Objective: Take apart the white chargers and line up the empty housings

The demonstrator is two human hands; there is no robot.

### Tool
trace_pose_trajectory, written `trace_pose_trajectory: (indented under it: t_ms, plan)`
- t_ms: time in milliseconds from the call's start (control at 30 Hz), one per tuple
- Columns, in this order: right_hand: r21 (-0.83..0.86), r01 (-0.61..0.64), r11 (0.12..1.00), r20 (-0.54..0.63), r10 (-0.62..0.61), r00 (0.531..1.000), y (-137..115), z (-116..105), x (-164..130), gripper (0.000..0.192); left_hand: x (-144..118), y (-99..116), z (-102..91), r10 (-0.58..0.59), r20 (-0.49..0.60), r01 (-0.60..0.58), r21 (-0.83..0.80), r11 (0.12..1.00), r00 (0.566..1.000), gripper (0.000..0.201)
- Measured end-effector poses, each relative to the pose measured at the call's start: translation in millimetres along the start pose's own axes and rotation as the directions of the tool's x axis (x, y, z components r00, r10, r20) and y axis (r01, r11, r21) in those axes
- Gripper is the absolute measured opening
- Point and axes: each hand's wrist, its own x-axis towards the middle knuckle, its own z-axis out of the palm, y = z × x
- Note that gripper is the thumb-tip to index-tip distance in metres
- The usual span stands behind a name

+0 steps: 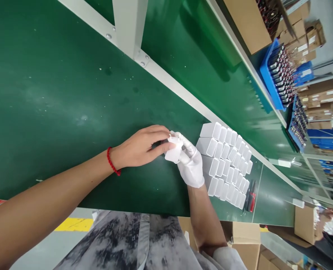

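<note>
Both hands meet over the green table, around a small white plastic case (173, 153) with tiny shiny bits at its upper edge. My left hand (144, 146), bare with a red cord bracelet at the wrist, pinches the case between thumb and fingers. On the other side, my right hand (191, 161) wears a white glove and has its fingers closed about the same case. Parts of the case are covered by the fingers. Just right of the gloved hand, several white rectangular cases (225, 162) are stacked in rows on the table.
A red-and-black hand tool (251, 197) lies beyond the stack on the green tabletop (70, 97). A pale metal rail (177, 88) with an upright post (129, 26) runs along the table. Blue trays (275, 75) of parts and cardboard boxes (246, 232) stand to the right.
</note>
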Motion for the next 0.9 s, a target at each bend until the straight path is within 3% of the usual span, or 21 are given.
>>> trace_pose_trajectory:
  t_ms: [200,333,433,500,533,567,600,700,767,900]
  plan:
    - [-0.051,-0.017,0.999,-0.037,0.015,0.999,5,6,3,0.044,2,2,-2.3,-0.063,0.024,0.063,-0.032,0.997,0.998,0.029]
    - [-0.199,0.081,0.977,-0.107,-0.103,0.989,2,9,-6,0.047,3,5,-3.7,-0.075,0.028,0.076,-0.053,0.996,0.997,0.032]
    - [-0.529,0.175,0.83,-0.06,-0.243,0.968,-3,12,-16,0.066,3,7,-4.3,-0.076,0.035,0.077,-0.008,0.997,0.996,0.037]
    - [-0.735,0.155,0.66,-0.051,-0.282,0.958,-7,14,-19,0.073,2,8,-4.1,-0.075,0.037,0.075,0.002,0.997,0.997,0.042]
    - [-0.78,0.117,0.615,-0.073,-0.275,0.959,-10,13,-20,0.071,1,8,-3.8,-0.076,0.025,0.076,-0.01,0.997,0.997,0.043]
    - [-0.774,0.077,0.629,-0.11,-0.253,0.961,-13,12,-19,0.065,0,7,-3.5,-0.081,0.006,0.081,-0.035,0.996,0.997,0.044]
    - [-0.711,0.05,0.701,-0.147,-0.218,0.965,-18,9,-19,0.057,-1,7,-3.2,-0.095,-0.018,0.093,-0.068,0.993,0.995,0.044]
    - [-0.252,0.039,0.967,-0.172,-0.085,0.982,-40,-5,-17,0.043,-5,4,-2.9,-0.164,-0.07,0.151,-0.166,0.975,0.984,0.044]
    - [-0.001,0.041,0.999,-0.133,-0.041,0.99,-56,-16,-18,0.043,-6,3,-3.1,-0.194,-0.071,0.178,-0.179,0.968,0.978,0.045]
    - [0.063,0.043,0.997,-0.066,-0.039,0.997,-76,-29,-17,0.042,-7,2,-3.3,-0.179,-0.053,0.172,-0.121,0.978,0.982,0.046]
